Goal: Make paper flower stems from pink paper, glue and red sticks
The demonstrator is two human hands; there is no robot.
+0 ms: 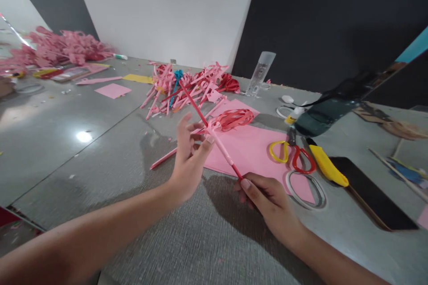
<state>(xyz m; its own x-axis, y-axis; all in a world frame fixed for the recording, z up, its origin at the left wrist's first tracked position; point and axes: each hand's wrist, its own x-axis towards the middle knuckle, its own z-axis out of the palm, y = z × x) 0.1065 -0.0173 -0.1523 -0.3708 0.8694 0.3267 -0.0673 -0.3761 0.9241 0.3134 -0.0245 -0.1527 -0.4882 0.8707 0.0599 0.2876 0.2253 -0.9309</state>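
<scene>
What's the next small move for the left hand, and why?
Probably bring the left hand's index finger in around the rolled pink paper tube, near the thin coral-red paper strips. Its thumb is at the tube but that finger stands away, while the right hand grips the slender red stick below; that should steady the tube.

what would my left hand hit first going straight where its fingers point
The left hand would probably meet the pink paper pile first; depth is unclear, and a red stick slants nearby.

White glare on tabletop [110, 160], soft shadows, stretched edges
</scene>
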